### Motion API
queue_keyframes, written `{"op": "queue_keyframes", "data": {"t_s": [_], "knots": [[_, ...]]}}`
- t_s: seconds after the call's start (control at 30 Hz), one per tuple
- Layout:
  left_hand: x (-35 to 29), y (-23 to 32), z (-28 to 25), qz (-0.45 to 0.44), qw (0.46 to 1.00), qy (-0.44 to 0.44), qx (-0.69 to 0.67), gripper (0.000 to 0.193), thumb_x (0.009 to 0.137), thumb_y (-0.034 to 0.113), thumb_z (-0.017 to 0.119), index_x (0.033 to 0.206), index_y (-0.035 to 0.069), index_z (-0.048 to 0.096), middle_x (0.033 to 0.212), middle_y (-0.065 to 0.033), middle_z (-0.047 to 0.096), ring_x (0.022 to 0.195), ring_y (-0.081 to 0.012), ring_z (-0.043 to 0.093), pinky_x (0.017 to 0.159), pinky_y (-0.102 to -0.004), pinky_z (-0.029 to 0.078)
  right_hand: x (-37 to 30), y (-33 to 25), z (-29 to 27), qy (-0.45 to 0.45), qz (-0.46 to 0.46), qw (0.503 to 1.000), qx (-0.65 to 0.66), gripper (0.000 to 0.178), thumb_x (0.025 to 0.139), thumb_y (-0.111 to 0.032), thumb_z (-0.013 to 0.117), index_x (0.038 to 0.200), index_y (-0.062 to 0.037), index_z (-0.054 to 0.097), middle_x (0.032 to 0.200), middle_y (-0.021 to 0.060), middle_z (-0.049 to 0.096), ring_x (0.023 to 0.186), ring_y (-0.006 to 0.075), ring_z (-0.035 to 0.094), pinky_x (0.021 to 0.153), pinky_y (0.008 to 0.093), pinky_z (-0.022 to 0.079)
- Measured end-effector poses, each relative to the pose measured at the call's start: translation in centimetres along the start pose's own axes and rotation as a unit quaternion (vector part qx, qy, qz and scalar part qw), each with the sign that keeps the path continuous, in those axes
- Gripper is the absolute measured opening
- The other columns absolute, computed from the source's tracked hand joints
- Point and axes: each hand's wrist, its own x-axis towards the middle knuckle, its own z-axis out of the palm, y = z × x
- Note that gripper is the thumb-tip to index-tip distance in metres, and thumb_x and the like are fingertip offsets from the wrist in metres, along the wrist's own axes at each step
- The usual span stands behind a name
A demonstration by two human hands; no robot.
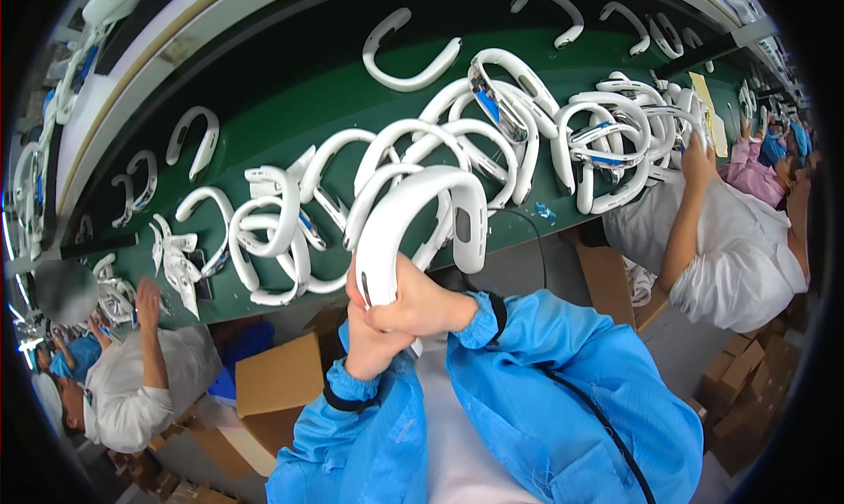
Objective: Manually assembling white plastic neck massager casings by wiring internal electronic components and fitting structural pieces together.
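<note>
A white C-shaped neckband, perhaps a neck fan (pixel 420 189), is held up in front of me at the table's near edge. Its free end, with a dark oval grille, curves over to the right. My right hand (pixel 424 300) is closed round the lower left end of the band. Just below, my left hand (pixel 374 344) is closed on the same end, its fingers partly hidden behind the band and the other hand. Behind the held band lies a heap of similar white neckbands (pixel 387 135). One neckband (pixel 501 108) in that heap has exposed silvery and blue inner parts.
The green tabletop (pixel 290 91) carries more neckbands, including one lying apart (pixel 409 84). Co-workers in white sit at the left (pixel 180 372) and right (pixel 730 249). A thin black cable (pixel 538 240) hangs over the edge. Cardboard boxes (pixel 281 376) stand below.
</note>
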Motion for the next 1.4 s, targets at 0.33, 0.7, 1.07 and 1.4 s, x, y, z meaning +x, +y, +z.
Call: {"op": "queue_keyframes", "data": {"t_s": [0.33, 0.7, 1.07, 1.4], "knots": [[2.5, 1.5, 0.2, -0.194, 0.967, -0.08, -0.142, 0.06, 0.075, 0.013, 0.063, 0.124, -0.002, 0.033, 0.09, -0.0118, 0.058, 0.07, -0.0162, 0.061, 0.057, -0.027, 0.05, 1.6, 0.0, -2.0, 0.146, 0.046, 0.987, 0.055, 0.039, 0.076, -0.012, 0.06, 0.107, -0.001, 0.039, 0.082, 0.0102, 0.056, 0.074, 0.0148, 0.053, 0.064, 0.0269, 0.045], [3.4, 2.9, -1.2, 0.117, 0.926, -0.046, 0.356, 0.083, 0.068, -0.001, 0.058, 0.137, -0.005, 0.011, 0.132, -0.0244, 0.032, 0.124, -0.0325, 0.036, 0.1, -0.0342, 0.03, 4.5, -0.4, -1.6, 0.191, 0.019, 0.981, -0.002, 0.033, 0.093, -0.033, 0.044, 0.1, -0.0019, 0.048, 0.088, 0.0064, 0.055, 0.08, 0.0111, 0.051, 0.071, 0.0245, 0.043], [1.3, 2.1, -2.9, 0.079, 0.975, -0.027, 0.207, 0.078, 0.068, -0.003, 0.055, 0.137, -0.004, 0.017, 0.122, -0.015, 0.044, 0.113, -0.0202, 0.045, 0.094, -0.0295, 0.037, 2.2, -5.8, -3.8, 0.065, -0.281, 0.769, -0.571, 0.019, 0.073, -0.011, 0.061, 0.09, -0.0024, 0.058, 0.079, 0.0113, 0.056, 0.08, 0.0277, 0.053, 0.07, 0.0336, 0.043], [-2.5, 0.9, 0.0, -0.164, 0.986, -0.033, -0.012, 0.05, 0.075, 0.015, 0.054, 0.118, -0.001, 0.035, 0.087, -0.0152, 0.051, 0.06, -0.0219, 0.055, 0.048, -0.0312, 0.046, 3.7, 1.0, -2.6, -0.104, -0.221, 0.874, -0.419, 0.022, 0.079, -0.029, 0.053, 0.07, -0.0098, 0.057, 0.061, 0.0138, 0.056, 0.058, 0.0345, 0.056, 0.053, 0.0437, 0.044]]}}
